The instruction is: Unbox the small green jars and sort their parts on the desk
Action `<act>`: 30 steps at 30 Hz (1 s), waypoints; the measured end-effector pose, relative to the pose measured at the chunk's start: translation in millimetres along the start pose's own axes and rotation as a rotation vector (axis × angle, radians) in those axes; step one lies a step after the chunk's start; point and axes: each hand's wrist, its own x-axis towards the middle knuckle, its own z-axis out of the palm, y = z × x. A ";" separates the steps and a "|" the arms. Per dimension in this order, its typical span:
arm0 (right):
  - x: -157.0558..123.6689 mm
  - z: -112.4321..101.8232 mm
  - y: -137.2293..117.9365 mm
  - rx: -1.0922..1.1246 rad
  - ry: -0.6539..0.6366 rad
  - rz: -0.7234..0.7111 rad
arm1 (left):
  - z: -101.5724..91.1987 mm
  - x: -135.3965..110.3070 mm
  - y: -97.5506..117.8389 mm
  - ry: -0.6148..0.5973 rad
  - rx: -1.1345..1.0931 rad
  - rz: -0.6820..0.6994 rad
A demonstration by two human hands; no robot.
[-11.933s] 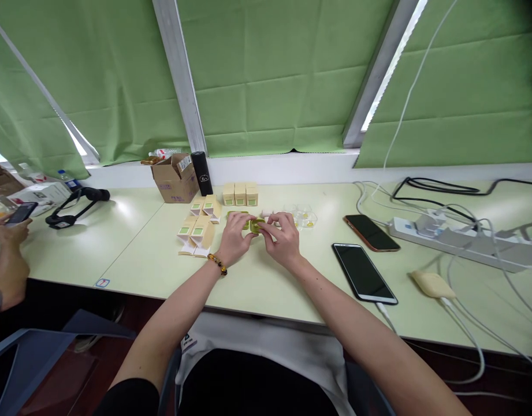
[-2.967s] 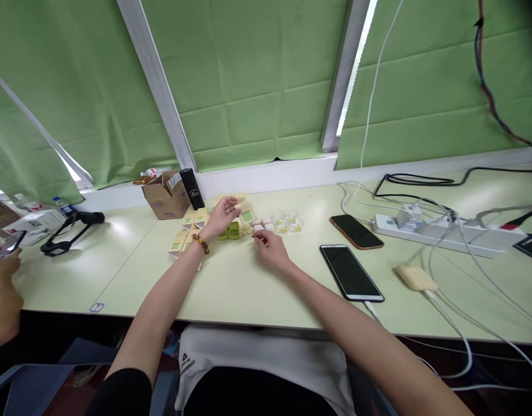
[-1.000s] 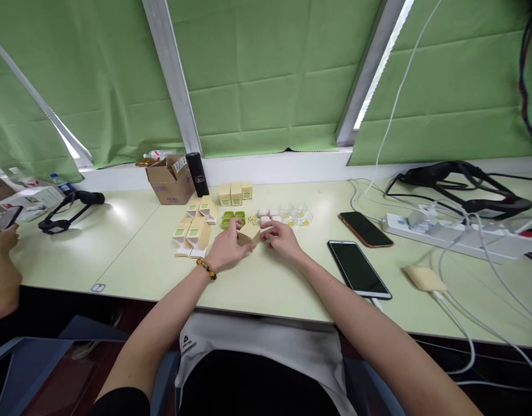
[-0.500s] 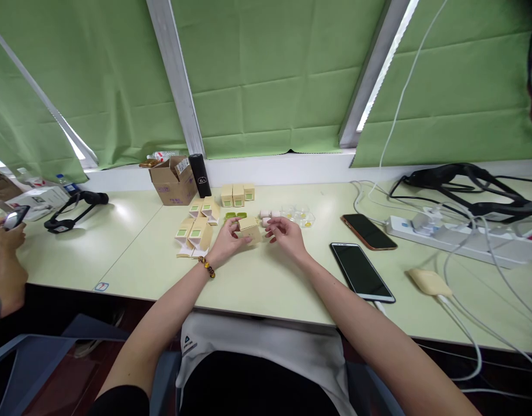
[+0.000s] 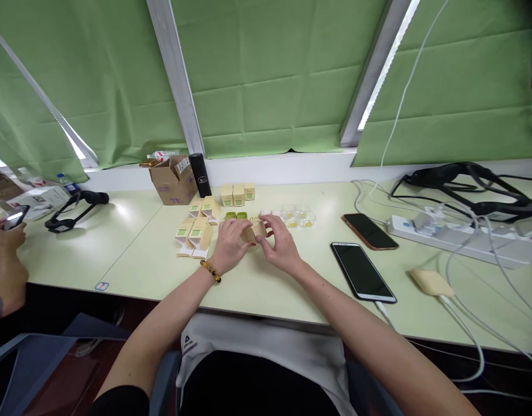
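On the table (image 5: 148,260), four small boxes with loose white flaps (image 5: 196,226) stand just left of the hands, and three closed boxes (image 5: 238,195) stand farther back, near the wall. Behind them to the left are a cardboard box (image 5: 173,184) and a black bottle (image 5: 200,175). A clear plastic tray (image 5: 304,216) lies beyond the right hand (image 5: 280,245); farther right are two phones (image 5: 363,271), a power strip (image 5: 460,240) and loose cables. At the far left edge, another person's hand (image 5: 8,236) holds a phone.

The fingers partly cover the green cups (image 5: 236,215) and some tiny yellowish pieces behind them, and hide most of a pale object beside the tray. The contents of the tray are too small to make out, and the inside of the held box cannot be seen.

That small cream box (image 5: 254,231) sits between the two hands, above the table: the left hand (image 5: 229,245) grips its left side, the right hand its right.
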 end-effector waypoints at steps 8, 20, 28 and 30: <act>-1.2 0.3 -6.8 -0.164 -0.054 -0.072 | -2.5 0.2 4.8 -0.012 0.162 0.135; -2.2 4.9 -3.9 -0.196 -0.060 -0.021 | -0.8 -1.0 8.0 -0.112 0.115 0.127; 4.7 -5.0 -2.0 0.092 0.166 0.189 | 0.1 -1.9 1.1 -0.100 -0.120 -0.127; 7.8 -6.5 -2.1 0.142 0.231 0.206 | 1.4 -2.6 -0.8 -0.099 -0.176 -0.160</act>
